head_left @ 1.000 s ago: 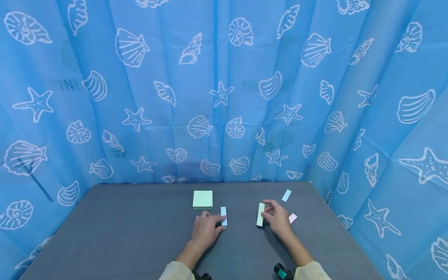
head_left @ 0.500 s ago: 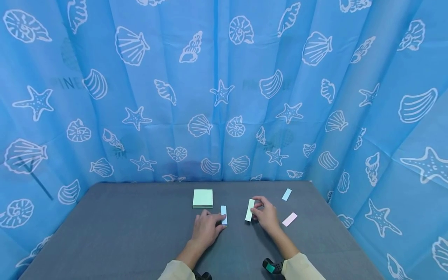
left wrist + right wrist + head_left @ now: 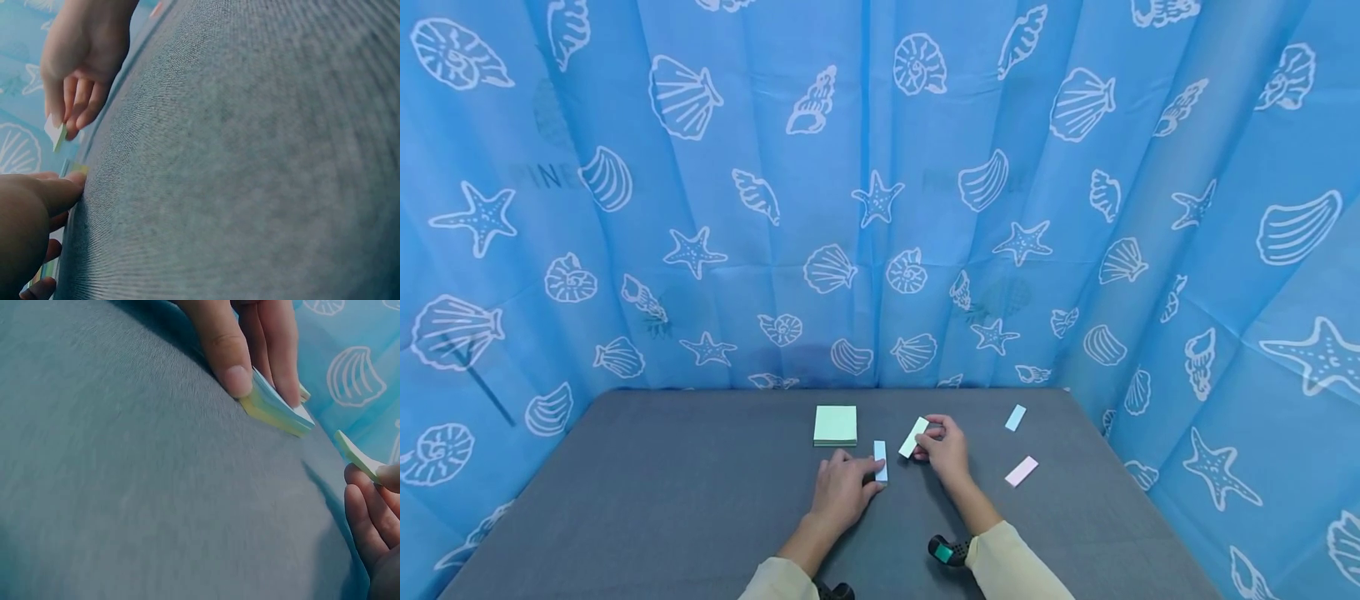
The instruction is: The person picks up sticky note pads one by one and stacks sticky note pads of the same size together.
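My right hand (image 3: 947, 451) pinches a slim pale green sticky-note pad (image 3: 913, 437) by its right side, thumb on top. The pad tilts to the upper right. My left hand (image 3: 840, 487) holds a narrow blue sticky-note pad (image 3: 880, 454) at the table's middle, thumb at its near end and a fingertip on it. In the right wrist view the sticky-note stack (image 3: 275, 414) under the left fingers shows a yellow layer below the blue. Its far end points at the green pad, a short gap away.
Behind the left hand lies a square green sticky-note pad (image 3: 835, 425), several layers thick. To the right are a small blue pad (image 3: 1015, 417) and a pink pad (image 3: 1021, 472) on the grey table (image 3: 685, 483). A blue shell-print curtain (image 3: 865, 308) borders the table.
My right hand has carried the green pad leftward, close to the blue one, and turned it clockwise. The pink pad behind it has come into full view. My left hand has stayed put.
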A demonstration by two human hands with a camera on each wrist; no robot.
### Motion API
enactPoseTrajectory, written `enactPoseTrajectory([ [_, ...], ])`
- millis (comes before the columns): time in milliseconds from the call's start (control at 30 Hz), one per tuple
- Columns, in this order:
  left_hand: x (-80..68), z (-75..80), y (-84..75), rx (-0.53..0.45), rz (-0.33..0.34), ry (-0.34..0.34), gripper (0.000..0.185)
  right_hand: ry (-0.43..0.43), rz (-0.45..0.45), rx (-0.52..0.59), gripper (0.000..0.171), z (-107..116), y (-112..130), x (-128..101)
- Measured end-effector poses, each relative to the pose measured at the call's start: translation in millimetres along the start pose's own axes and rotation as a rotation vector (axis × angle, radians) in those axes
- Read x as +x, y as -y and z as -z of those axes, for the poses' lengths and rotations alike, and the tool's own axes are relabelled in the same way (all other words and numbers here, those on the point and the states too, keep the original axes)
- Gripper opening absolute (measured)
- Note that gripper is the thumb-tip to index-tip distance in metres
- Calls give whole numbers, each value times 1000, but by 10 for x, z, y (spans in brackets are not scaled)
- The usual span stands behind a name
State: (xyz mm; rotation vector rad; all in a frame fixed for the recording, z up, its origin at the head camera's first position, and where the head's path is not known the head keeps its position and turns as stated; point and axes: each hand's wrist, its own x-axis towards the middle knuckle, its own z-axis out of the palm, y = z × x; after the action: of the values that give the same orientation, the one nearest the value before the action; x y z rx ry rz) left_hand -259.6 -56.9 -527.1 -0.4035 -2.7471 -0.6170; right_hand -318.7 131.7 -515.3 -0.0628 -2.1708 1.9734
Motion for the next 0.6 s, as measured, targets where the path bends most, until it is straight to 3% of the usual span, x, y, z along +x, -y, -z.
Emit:
enactPoseTrajectory([
  [233, 24, -13, 17, 4, -11, 5, 37, 6, -30, 15, 34, -158, 13, 31],
  [433, 26, -3, -1, -13, 28, 38, 37, 32, -40, -13, 33, -262, 9, 73],
  [600, 28, 6, -8, -26, 37, 50, 38, 40, 11, -126, 32, -336, 11, 84],
])
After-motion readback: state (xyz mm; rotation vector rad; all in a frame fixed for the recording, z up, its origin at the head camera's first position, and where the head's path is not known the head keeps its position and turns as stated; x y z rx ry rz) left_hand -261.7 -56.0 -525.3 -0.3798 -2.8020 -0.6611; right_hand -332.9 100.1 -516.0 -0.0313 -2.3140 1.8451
